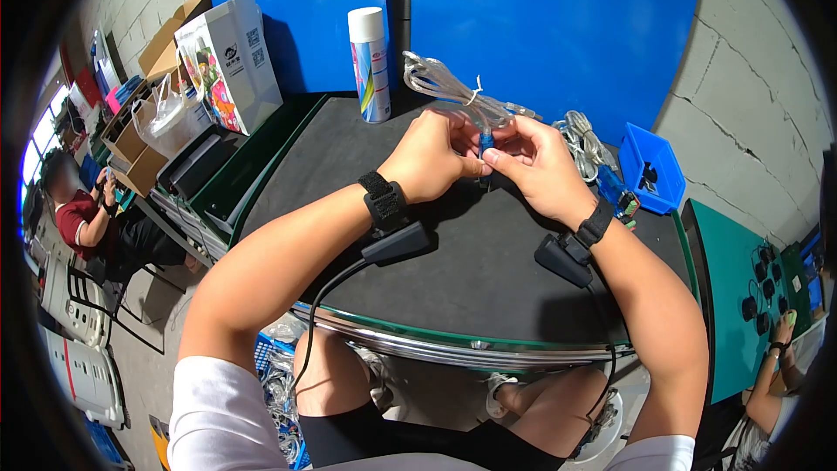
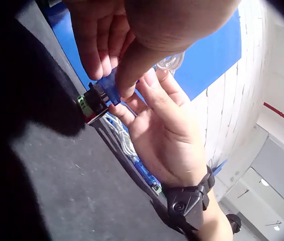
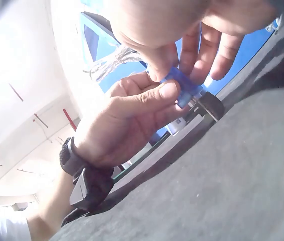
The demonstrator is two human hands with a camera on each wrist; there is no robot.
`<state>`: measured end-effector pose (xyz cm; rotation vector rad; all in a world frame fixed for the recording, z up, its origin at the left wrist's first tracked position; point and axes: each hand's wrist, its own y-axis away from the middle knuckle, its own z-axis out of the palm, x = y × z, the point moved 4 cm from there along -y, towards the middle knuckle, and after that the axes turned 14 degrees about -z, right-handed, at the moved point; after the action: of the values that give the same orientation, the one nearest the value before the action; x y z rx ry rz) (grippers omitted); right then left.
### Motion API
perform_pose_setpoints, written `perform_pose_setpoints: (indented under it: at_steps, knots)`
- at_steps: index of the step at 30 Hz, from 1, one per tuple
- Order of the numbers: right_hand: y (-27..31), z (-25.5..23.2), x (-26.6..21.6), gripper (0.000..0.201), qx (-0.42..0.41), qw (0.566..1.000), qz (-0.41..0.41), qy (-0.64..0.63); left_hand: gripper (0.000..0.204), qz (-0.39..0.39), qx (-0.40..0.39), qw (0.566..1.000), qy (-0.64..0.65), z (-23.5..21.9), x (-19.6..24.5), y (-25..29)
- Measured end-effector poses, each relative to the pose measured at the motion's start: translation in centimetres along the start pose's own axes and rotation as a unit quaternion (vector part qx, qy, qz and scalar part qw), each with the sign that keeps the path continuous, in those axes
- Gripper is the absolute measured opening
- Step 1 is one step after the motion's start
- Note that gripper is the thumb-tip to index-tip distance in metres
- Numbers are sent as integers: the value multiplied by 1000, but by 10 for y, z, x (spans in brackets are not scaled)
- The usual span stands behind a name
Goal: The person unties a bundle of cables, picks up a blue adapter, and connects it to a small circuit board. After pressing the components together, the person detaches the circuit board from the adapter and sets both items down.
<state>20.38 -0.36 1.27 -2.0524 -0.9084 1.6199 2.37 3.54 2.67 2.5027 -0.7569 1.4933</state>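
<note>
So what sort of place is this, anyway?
Probably an electronics workshop or assembly area, though I can't be certain. The left hand and right hand hold a blue connector over a dark worktop, with coiled cables and a blue bin of small parts nearby.

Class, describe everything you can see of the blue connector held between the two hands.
The blue connector is a small housing of what looks like translucent plastic. At its lower end, metal shows where it meets a black piece, with a green block beyond that; above, a clear cable appears to enter it. It points toward the dark tabletop, pinched by the left grip and right grip, which partly hide it.
</note>
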Motion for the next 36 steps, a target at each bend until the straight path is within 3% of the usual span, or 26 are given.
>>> perform_pose_setpoints:
  at_steps: [13,19,28,34,36]
  knots:
    - [2,-1,-1,27,22,997,-6,79,27,-20,-25,999,10,1,-6,-4]
    - [2,-8,8,32,26,992,-29,122,26,-11,-16,998,-51,3,-10,-6]
    - [4,-8,6,24,56,996,23,72,22,-32,-38,999,-3,7,-13,-8]
    - [4,-10,15,20,21,997,28,72,16,-22,-24,999,25,6,-21,-12]
    - [5,-10,17,18,26,996,29,76,21,4,20,999,36,3,-21,-14]
